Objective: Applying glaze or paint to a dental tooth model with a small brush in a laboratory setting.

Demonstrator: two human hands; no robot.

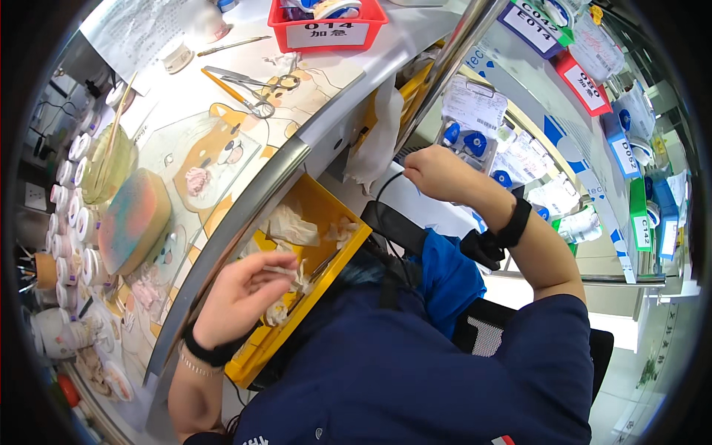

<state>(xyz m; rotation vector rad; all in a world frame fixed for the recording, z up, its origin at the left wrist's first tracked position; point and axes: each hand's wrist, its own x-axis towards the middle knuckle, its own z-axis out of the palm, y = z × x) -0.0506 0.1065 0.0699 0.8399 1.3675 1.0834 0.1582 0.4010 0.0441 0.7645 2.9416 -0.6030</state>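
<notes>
My left hand [248, 293] hovers over a yellow drawer [332, 285] that is pulled out below the table edge. Its fingers are loosely curved and slightly apart, right beside crumpled white tissues [293, 225] in the drawer. My right hand [437, 174] is raised to the right of the drawer, closed in a fist. A thin black cable [379, 200] runs up to its fingertips; whether they grip it I cannot tell. A white tissue [376, 137] hangs at the table's side, left of that hand.
On the table lie a multicoloured sponge [135, 222], scissors [259, 85], an orange-handled tool [230, 87] and a glass plate with pink paste [197, 181]. Several small jars [87, 225] line the left. A red bin [326, 33] stands at the back. Labelled trays [586, 81] fill the right-hand shelf.
</notes>
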